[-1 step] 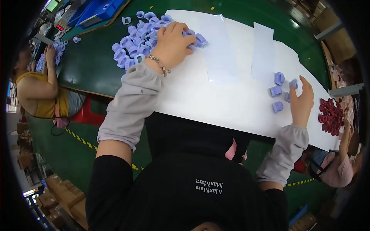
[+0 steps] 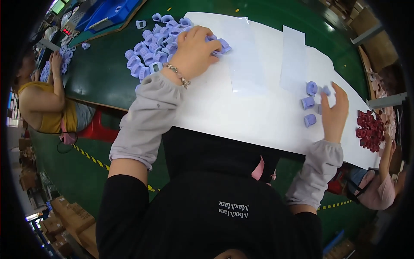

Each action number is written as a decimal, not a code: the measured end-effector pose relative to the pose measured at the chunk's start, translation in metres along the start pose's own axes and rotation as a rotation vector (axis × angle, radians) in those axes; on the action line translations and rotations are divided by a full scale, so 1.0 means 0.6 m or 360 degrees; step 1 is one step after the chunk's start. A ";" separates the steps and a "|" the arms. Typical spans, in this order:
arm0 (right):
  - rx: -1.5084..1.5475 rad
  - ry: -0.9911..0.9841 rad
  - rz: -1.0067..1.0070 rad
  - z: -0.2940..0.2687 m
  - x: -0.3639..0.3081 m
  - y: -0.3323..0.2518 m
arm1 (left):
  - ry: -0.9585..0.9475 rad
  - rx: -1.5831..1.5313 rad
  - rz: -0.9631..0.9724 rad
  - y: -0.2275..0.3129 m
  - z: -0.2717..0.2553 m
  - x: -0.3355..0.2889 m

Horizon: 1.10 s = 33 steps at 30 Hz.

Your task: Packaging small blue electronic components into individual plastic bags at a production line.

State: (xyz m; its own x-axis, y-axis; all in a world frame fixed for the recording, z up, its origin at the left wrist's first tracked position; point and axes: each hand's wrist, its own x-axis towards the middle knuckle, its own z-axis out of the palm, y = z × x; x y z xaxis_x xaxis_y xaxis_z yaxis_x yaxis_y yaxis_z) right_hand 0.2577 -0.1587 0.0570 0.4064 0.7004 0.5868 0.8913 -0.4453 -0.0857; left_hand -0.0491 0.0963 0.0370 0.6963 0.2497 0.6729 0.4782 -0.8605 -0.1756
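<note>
A pile of lavender ring-shaped plastic pieces [image 2: 152, 46], some with a small rectangular window, covers the left end of the white sheet and the dark table beside it. My left hand [image 2: 195, 52] lies over the pile's right side. Its bent fingers close around a lavender piece [image 2: 219, 52], partly hidden. Toward the right, my right hand [image 2: 337, 108] has a small, blurred lavender piece [image 2: 326, 90] between thumb and forefinger. Beside it three lavender pieces stand in a column, the middle one [image 2: 308, 102] on its side. Another is mostly hidden behind the thumb.
Two clear plastic sheets [image 2: 246, 56] [image 2: 293, 58] lie on the white sheet [image 2: 241, 116]. Dark red pieces [image 2: 370, 131] are heaped at its right end, near a co-worker [image 2: 375, 190]. Another person [image 2: 43, 95] sits at far left, near a blue tray [image 2: 108, 15].
My right hand has shifted slightly left and away from me, and the small lavender piece has shifted with it. My left hand has barely moved.
</note>
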 end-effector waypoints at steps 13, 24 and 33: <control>0.2350 -0.0836 0.0158 0.085 0.028 -0.229 | -0.0078 -0.2284 -0.0748 0.101 0.015 0.033; 0.2206 -0.0685 0.0157 0.105 0.014 -0.235 | -0.0447 -0.2627 -0.0867 0.110 0.021 0.015; 0.1846 -0.0587 -0.0356 0.086 0.028 -0.227 | -0.0833 -0.2879 -0.1045 0.091 -0.007 0.032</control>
State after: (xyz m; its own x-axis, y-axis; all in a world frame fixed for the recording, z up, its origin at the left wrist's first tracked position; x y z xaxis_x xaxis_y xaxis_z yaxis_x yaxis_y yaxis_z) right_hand 0.1535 -0.0574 0.0369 0.0872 0.8965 0.4344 0.5232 0.3299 -0.7858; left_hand -0.0119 0.0519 0.0431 0.8928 0.4499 0.0232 -0.0841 0.1157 0.9897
